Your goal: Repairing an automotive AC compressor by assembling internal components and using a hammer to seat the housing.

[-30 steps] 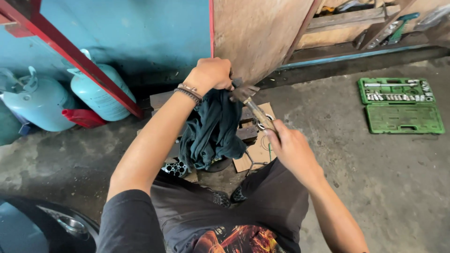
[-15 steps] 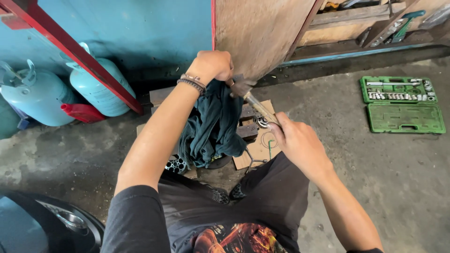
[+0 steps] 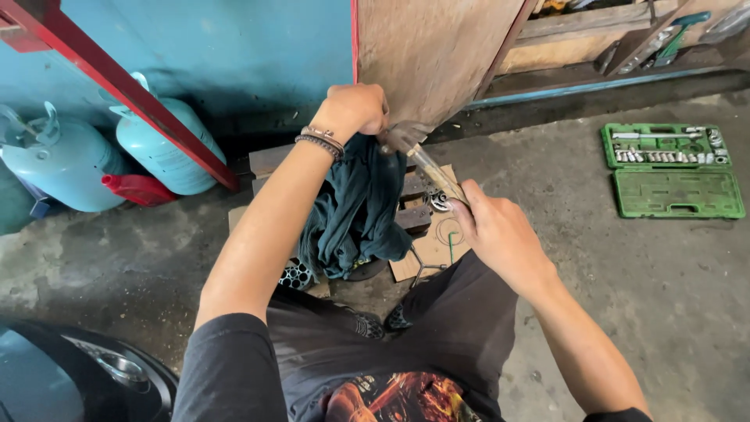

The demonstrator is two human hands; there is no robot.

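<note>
Two bare hands work a metal tool over a concrete floor. Since a second ago the hands have barely moved; the view has only drifted slightly, so the same hold goes on. The left hand, at 12 o'clock, has its fingers closed around a dark teal rag and the tool's upper end. The right hand, at 3 o'clock, grips the handle, fingers curled shut. An open green socket case lies well apart at 2 o'clock.
</note>
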